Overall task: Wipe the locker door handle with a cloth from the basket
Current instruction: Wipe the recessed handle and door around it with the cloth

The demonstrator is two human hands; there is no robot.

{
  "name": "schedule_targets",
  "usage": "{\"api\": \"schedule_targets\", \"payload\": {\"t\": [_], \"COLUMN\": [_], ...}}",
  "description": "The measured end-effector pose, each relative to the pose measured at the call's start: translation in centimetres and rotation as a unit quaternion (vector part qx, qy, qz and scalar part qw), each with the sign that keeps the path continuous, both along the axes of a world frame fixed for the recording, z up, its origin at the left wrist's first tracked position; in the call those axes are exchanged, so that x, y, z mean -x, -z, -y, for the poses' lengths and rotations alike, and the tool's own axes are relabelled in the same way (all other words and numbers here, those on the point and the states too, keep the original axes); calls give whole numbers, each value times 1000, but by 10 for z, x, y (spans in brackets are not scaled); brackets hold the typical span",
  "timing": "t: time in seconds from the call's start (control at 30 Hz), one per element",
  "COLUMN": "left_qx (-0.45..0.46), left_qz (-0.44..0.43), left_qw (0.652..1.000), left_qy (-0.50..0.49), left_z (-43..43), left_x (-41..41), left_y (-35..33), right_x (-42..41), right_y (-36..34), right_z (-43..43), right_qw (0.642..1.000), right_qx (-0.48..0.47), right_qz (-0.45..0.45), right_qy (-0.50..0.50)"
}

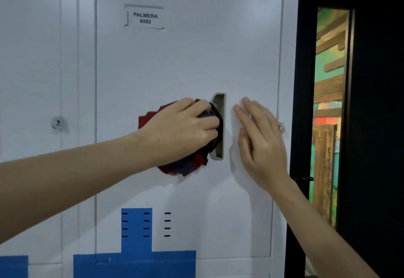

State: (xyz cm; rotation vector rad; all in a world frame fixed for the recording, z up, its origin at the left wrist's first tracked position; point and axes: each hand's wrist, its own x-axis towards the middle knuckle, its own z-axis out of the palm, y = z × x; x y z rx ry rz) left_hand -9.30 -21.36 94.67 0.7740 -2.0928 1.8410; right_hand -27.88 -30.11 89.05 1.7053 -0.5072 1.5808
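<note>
A white locker door (188, 63) fills the view, with a recessed metal handle (220, 105) at mid-height on its right side. My left hand (183, 129) grips a bunched red and dark blue cloth (185, 166) and presses it against the handle's left edge, covering the handle's lower middle. My right hand (260, 140) lies flat on the door just right of the handle, fingers straight and together, holding nothing. No basket is in view.
A label reading PALMERA 0002 (145, 18) sits high on the door. A keyhole (57, 122) marks the neighbouring locker at left. Blue tape (136, 253) and vent slots are low on the door. A dark door frame (306, 103) stands at right.
</note>
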Motion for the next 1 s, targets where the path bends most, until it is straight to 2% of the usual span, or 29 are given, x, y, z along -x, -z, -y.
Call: {"api": "schedule_targets", "payload": {"t": [0.1, 0.23, 0.3, 0.43, 0.53, 0.63, 0.77, 0.9, 1.0], "left_qx": [24, -49, -37, 0, -43, -4, 42, -14, 5], "left_qz": [-45, -40, -33, -75, -50, -27, -65, -43, -40], "left_qw": [999, 998, 999, 997, 998, 1000, 997, 999, 999], "left_qy": [-3, 9, 7, 1, 13, 7, 0, 8, 13], "left_z": [0, 1, 4, 5, 1, -1, 0, 1, 2], "left_x": [4, 5, 1, 5, 5, -2, 1, -1, -5], "left_y": [-1, 28, 20, 16, 29, 6, -4, 35, 10], "right_x": [0, 0, -1, 0, -1, -1, -1, -1, -2], "right_y": [-1, 0, 0, -1, 0, 0, -1, 0, 1], "right_z": [0, 0, 0, 0, 0, -1, -1, -1, -1], "right_qw": [1000, 1000, 1000, 1000, 1000, 1000, 1000, 1000, 1000], "right_qx": [-1, -5, -4, 0, -2, -1, -4, -2, 2], "right_qz": [1, 2, 0, 1, 4, 5, 6, 3, 4], "right_qy": [-5, -6, -6, -5, -6, -6, -5, 2, 1]}}
